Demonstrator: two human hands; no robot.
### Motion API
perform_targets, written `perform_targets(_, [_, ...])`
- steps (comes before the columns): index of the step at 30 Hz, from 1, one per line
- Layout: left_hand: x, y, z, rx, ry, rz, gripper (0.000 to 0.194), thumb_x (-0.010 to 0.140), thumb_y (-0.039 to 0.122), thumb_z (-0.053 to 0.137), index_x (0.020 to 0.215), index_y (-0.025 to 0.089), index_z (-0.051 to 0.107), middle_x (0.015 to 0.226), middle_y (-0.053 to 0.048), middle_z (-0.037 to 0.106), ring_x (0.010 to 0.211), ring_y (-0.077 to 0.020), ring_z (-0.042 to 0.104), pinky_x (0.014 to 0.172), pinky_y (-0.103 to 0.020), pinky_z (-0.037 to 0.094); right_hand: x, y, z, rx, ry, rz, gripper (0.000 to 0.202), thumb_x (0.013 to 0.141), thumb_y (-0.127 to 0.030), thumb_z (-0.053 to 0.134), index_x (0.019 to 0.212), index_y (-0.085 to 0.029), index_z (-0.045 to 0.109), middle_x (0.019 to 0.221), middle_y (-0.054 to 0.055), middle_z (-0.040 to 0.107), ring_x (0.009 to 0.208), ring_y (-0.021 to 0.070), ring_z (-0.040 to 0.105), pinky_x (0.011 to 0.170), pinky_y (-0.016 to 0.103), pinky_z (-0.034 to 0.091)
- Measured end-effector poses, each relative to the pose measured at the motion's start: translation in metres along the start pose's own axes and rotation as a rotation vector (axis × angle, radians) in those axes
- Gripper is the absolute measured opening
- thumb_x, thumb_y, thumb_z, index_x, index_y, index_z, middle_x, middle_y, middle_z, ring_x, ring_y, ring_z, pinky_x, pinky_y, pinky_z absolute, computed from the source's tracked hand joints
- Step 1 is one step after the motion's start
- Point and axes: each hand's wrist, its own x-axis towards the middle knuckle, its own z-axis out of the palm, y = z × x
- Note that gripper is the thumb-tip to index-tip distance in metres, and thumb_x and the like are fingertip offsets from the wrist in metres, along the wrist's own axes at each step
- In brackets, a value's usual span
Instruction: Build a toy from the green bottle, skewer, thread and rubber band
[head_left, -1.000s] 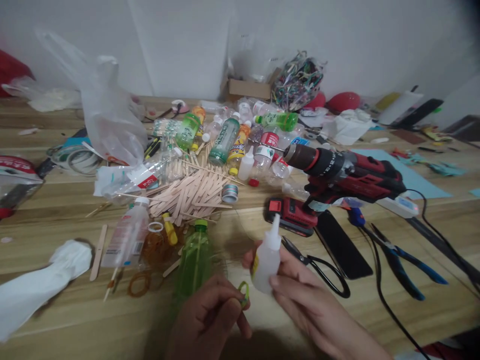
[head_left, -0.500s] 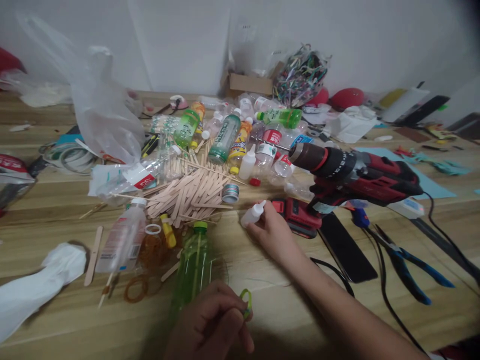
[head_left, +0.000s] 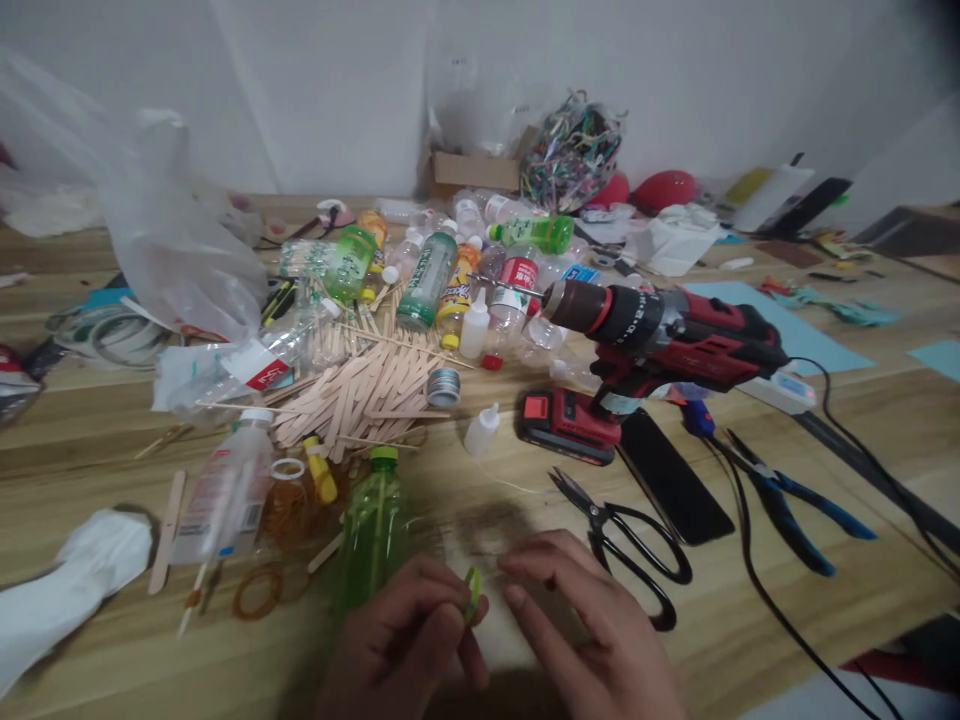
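My left hand (head_left: 409, 635) pinches a small yellow-green ring (head_left: 472, 596) between thumb and fingers, low in the middle of the view. Close to its right is my right hand (head_left: 581, 625), its fingers apart and holding nothing. Just behind my left hand stands a green plastic bottle (head_left: 370, 520) with a green cap. A small white squeeze bottle (head_left: 482, 432) stands on the table beyond my hands. Black-handled scissors (head_left: 600, 515) lie open by my right hand.
A red cordless drill (head_left: 675, 335) stands on its battery at right. Beside it lie a black phone (head_left: 679, 480) and blue-handled pliers (head_left: 784, 500). Wooden sticks (head_left: 367, 390) are heaped at centre, with several plastic bottles (head_left: 427, 275) behind. Plastic bags (head_left: 180, 230) sit at left.
My right hand has let go of the small squeeze bottle and come back beside my left hand. The scissors, earlier hidden under my arm, now show. The view has turned slightly right.
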Motion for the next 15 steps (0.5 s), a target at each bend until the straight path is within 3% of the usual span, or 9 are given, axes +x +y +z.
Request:
perform_targets(7, [0.002,0.009,0.014,-0.163,0.023,0.008,0.026,0.087,0.043,0.074,0.076,0.02,0.078,0.075,0.001,0.064,0.066,-0.0116,0.062,0.073,-0.025,0.05,-0.005,-0.008,0.001,0.123,-0.084,0.017,0.012,0.094,-0.02,0.06,0.097,-0.028,0.067,0.082,-0.002,0.069,0.072,0.0139,0.066,0.065,0.022,0.054])
perform_targets(15, [0.0,0.015,0.022,-0.162,0.032,-0.008,0.028,0.087,0.043,0.075,0.073,0.018,0.077,0.073,0.001,0.061,0.067,-0.0112,0.057,0.062,-0.021,0.044,-0.012,-0.008,0.001,0.148,-0.078,0.084,0.01,0.093,-0.023,0.065,0.096,-0.03,0.072,0.072,-0.003,0.063,0.063,0.0134,0.061,0.058,0.023,0.05])
